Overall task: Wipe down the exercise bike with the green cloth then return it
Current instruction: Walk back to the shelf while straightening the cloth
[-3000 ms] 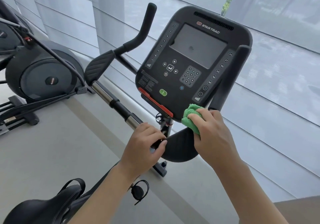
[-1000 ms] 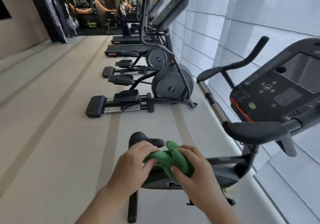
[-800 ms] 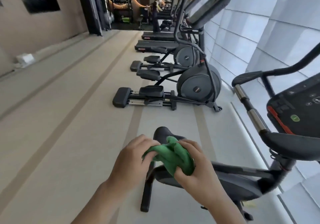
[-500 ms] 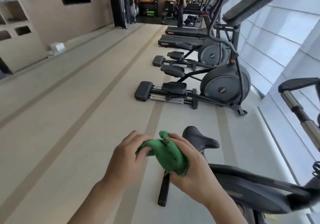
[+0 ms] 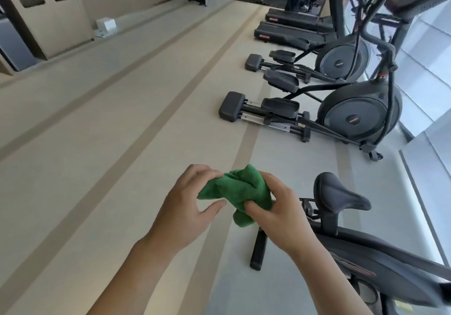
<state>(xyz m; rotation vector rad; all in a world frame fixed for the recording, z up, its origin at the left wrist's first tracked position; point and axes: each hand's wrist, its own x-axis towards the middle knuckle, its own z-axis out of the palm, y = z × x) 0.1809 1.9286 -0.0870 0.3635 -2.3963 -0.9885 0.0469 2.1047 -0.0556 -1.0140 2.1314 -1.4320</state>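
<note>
Head view. Green cloth (image 5: 240,192) bunched up, held in mid-air between both hands, above the floor (image 5: 97,168) and just left of the bike (image 5: 380,261). Not touching the bike.

Left hand (image 5: 188,207): fingers curled over the cloth's upper left edge; thumb stretched out below the cloth, whether it touches the cloth cannot be told. Grip holds the cloth by the fingertips.

Right hand (image 5: 280,214): fingers and thumb curled round the cloth's right side, pinching a fold; a tail of cloth hangs down below the thumb.

Bike: black saddle (image 5: 339,194) on its post to the right of the hands; dark frame runs to the lower right; a black foot bar (image 5: 259,249) lies on the floor beneath the right wrist.

Beyond: two ellipticals (image 5: 341,109) in a row along the window wall, treadmills (image 5: 292,31) farther back. White box (image 5: 105,25) on the floor by the left wall.
</note>
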